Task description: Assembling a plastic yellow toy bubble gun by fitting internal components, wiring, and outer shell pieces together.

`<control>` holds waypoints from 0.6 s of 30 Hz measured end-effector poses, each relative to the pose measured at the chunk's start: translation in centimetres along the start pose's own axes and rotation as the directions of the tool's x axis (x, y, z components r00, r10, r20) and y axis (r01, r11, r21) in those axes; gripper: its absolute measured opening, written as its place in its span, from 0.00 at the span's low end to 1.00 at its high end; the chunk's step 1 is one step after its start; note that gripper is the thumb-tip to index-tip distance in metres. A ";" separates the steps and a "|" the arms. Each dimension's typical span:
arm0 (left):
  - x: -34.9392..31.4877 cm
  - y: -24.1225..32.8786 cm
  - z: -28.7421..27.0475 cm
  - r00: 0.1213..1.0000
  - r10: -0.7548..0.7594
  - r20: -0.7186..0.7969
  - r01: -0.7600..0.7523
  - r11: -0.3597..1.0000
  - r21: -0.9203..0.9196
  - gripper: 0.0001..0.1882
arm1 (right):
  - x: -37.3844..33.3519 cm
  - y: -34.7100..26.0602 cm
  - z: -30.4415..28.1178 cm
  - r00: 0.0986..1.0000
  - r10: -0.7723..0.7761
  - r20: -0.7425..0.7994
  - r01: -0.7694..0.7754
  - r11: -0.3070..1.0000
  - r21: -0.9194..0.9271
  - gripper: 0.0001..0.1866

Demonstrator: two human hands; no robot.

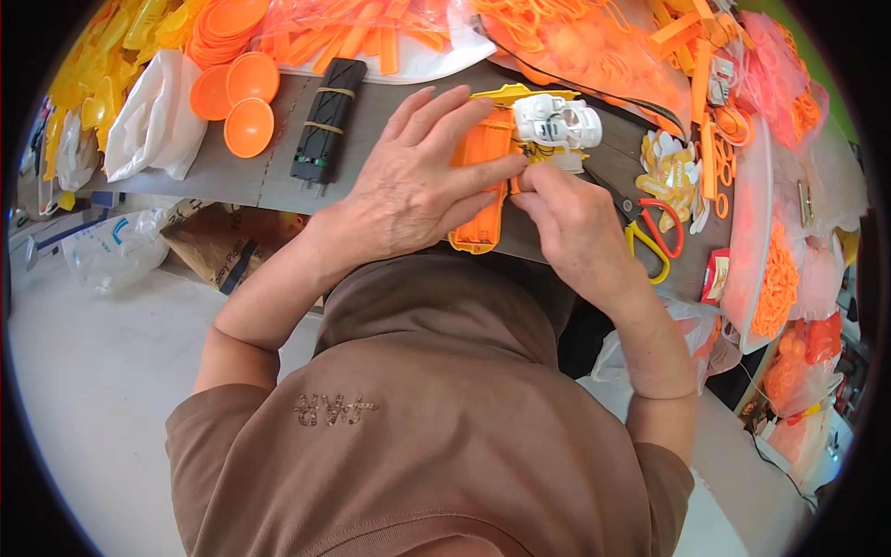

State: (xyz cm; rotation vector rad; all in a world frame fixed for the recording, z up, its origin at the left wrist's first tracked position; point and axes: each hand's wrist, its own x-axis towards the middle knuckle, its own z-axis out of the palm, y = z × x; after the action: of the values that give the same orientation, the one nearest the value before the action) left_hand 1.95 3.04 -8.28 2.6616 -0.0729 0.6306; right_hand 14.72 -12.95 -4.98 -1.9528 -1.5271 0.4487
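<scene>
Observe orange casing (481,227) beneath fingers of spread left hand (422,181), with long axis running near-to-far. Note right hand (577,218) pinched at casing's right edge; cannot tell pinched part. Log white mechanism (557,121) just beyond right hand.

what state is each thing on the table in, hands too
orange case: lying on the table, partly covered
left hand: fingers spread, over the case
right hand: fingers bent at the case's right edge, grip unclear
scissors: lying down, handles apart
black bundle: bound by two bands
orange bowls: some stacked, others spread out
orange links: heaped
</scene>
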 end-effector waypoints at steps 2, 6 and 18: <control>0.1 0.2 0.0 1.000 0.013 -0.003 -0.013 0.999 0.048 0.19 | -0.2 0.2 0.1 0.999 -0.022 0.039 0.027 0.993 -0.113 0.06; -0.1 0.5 0.2 0.999 -0.028 0.037 0.028 0.999 0.018 0.20 | 0.2 0.1 -0.6 0.992 -0.033 0.123 0.054 0.984 -0.169 0.06; -1.6 -0.8 -3.5 0.915 -0.233 -0.328 0.244 0.970 -0.008 0.29 | -1.2 -1.5 0.3 1.000 0.016 -0.013 -0.018 0.976 -0.218 0.10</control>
State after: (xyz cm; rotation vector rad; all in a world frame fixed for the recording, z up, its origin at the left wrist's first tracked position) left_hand -0.87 5.12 -6.39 2.5020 0.3537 0.9846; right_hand 13.05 -13.83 -4.40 -2.1320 -1.6111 0.2868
